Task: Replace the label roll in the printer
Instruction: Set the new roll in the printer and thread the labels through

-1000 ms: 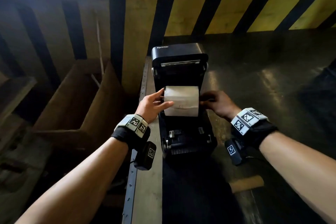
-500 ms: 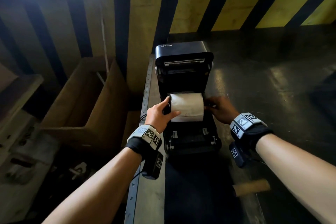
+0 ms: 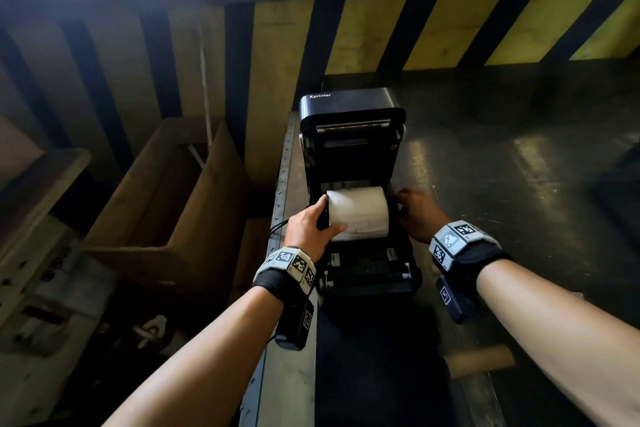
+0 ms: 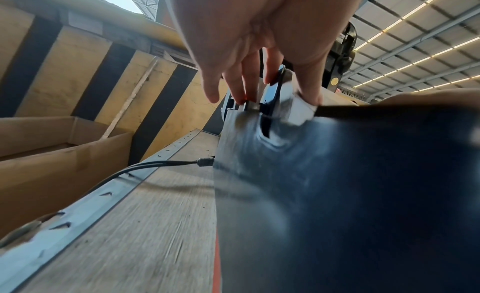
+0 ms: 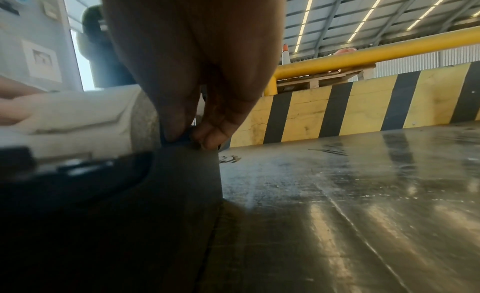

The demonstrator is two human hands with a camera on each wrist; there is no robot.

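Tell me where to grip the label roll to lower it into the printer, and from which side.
Grip the label roll by its two flat ends, one hand from each side, as the left hand and right hand do. It lies across the open printer, so the ends face outward and the paper face stays unsmudged.

Yellow-black striped wall (image 3: 381, 28) — glossy floor (image 3: 502, 166)

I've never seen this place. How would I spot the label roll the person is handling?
Find the black printer with its lid raised, standing before the yellow-and-black striped wall. In its open bay, between the left hand and right hand, lies the label roll. It is the only white cylinder there, pale against the black casing.
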